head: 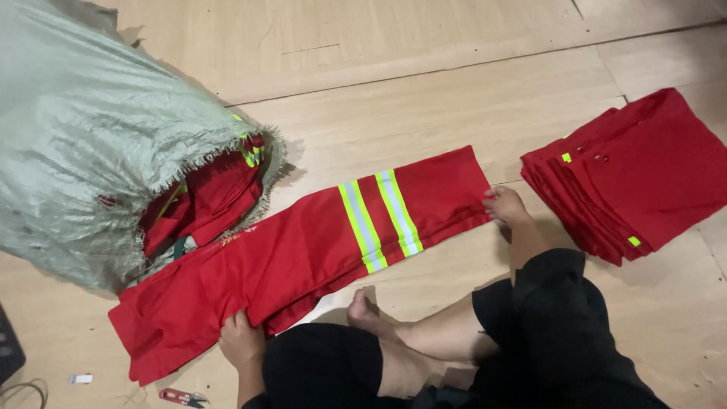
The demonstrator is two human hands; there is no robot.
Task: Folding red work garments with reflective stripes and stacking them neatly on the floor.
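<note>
A garment (pixel 303 250) lies stretched on the floor (pixel 424 98) across the middle of the frame, running from lower left to upper right. At upper left a woven sack (pixel 91 151) lies on its side, with folded garments (pixel 204 201) in its mouth, touching the stretched garment's upper edge. A stack of folded garments (pixel 636 178) sits at right. The left hand (pixel 242 341) rests on the garment's lower-left end. Small snips (pixel 180 396) lie at the bottom edge, left of that hand.
</note>
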